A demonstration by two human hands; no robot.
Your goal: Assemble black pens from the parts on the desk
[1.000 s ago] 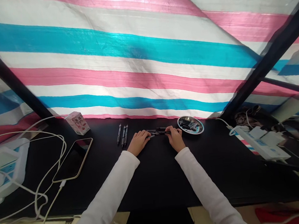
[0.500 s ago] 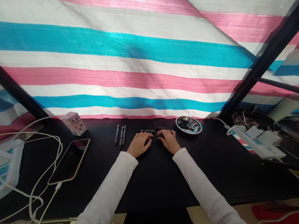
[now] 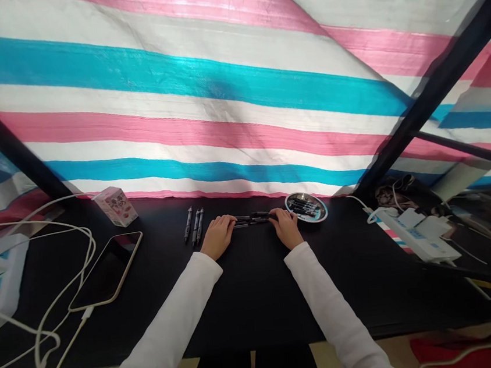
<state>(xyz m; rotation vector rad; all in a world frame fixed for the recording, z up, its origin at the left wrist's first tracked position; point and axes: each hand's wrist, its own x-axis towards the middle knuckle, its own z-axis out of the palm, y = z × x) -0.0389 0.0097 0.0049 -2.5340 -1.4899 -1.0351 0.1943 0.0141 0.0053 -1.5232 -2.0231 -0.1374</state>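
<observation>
Several dark pens [image 3: 251, 219] lie sideways on the black table between my two hands. My left hand [image 3: 218, 235] is closed, its fingertips pinching the left ends of pens there. At the right, capped-looking ends, the fingers of my right hand [image 3: 286, 227] are closed on a pen; which of the pens each hand grips is hard to make out. Just left of my left hand, 3 grey patterned pens [image 3: 194, 226] lie side by side, pointing away from me. Beyond my right hand stands a round metal bowl [image 3: 325, 213] holding several dark pen pieces [image 3: 304, 206].
A phone [image 3: 108, 271] on a white charging cable [image 3: 87, 312] and a small pink box [image 3: 116, 207] lie to the left. Power strips stand at the left [image 3: 15, 272] and right [image 3: 422, 241] sides. A striped sheet [image 3: 203, 118] hangs behind the black table [image 3: 257, 300].
My hands have moved apart, the left one leftward and the right one rightward, baring more of the pens between them. The view has shifted slightly.
</observation>
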